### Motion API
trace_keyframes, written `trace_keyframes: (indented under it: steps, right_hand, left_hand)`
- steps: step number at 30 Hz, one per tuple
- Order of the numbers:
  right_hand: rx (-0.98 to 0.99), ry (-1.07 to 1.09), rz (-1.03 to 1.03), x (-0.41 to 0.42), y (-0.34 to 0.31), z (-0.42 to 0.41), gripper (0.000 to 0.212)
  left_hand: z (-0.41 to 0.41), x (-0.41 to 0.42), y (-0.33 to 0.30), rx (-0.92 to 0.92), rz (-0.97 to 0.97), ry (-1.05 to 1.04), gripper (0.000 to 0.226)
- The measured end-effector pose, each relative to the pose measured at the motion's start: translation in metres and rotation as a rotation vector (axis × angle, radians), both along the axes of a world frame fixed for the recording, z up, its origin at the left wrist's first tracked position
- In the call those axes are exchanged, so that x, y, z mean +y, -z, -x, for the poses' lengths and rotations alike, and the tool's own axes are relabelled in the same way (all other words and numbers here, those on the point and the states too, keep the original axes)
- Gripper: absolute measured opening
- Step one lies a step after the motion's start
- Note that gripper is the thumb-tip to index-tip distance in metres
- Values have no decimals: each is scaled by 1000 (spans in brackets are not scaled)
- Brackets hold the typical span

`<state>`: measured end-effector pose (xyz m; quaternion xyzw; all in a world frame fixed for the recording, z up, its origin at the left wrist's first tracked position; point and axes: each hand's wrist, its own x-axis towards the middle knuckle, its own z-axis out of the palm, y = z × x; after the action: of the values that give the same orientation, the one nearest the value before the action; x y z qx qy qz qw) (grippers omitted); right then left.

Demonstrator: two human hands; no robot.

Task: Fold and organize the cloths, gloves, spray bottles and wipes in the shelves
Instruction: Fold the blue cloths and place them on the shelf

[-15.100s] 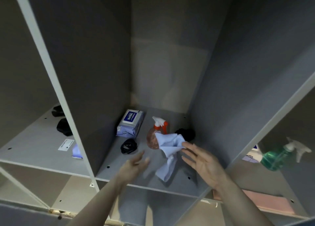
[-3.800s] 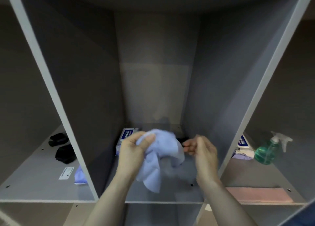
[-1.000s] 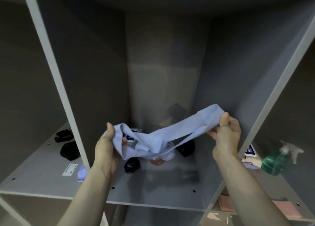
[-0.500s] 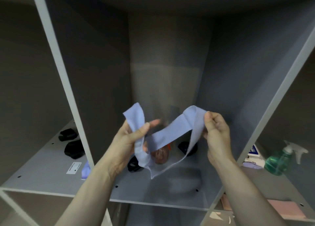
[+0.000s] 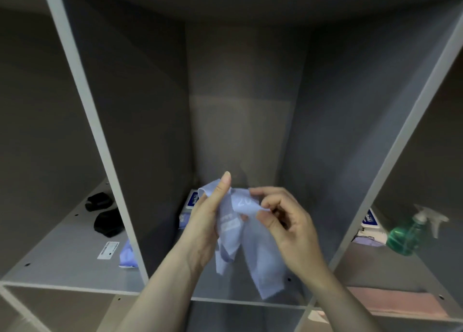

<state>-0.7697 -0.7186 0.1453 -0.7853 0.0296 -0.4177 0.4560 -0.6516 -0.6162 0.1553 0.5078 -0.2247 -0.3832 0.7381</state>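
Both hands grasp the cloth (image 5: 246, 234) in front of the middle shelf (image 5: 240, 300): the left hand (image 5: 208, 221) pinches its top edge at 10 o'clock, the right hand (image 5: 283, 221) pinches it at 2 o'clock. A second ago it was stretched wide between them; now the hands have met, so a fold looks begun. Forearms rise from 6 o'clock, the cloth's tail hanging below.

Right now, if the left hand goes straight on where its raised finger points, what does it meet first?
Probably nothing close: the left hand, holding the light blue cloth, points up and inward, so the grey back panel of the middle compartment comes first. Depth is unclear.
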Motion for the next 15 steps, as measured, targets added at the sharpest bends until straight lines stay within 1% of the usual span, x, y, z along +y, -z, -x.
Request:
trace_keyframes:
  steps: [2,4,5,7,9,11,13,15]
  right_hand:
    - [26,19,100,-1,8,5,10]
    - [33,9,99,1,13,8,9]
    - [13,-5,40,3,14,10,12]
    - [-40,-13,-185,7,12,10,26]
    - [-45,27,-355,6,10,8,37]
    - [23,29,-379,7,9,5,41]
    - [71,23,-373,9,9,3,43]
    - [75,53,-361,10,7,2,37]
  left_hand:
    - [-1,-1,1,28,73,-28,47]
    - [-1,-1,4,32,131,-55,40]
    - [-1,0,4,9,134,-54,39]
    - [0,0,3,-47,116,-70,35]
    - [1,1,0,-107,121,-76,26]
    - [5,3,-3,-123,141,-59,13]
    - [9,5,-5,-153,131,-70,16]
    - [11,6,-7,-244,95,-94,21]
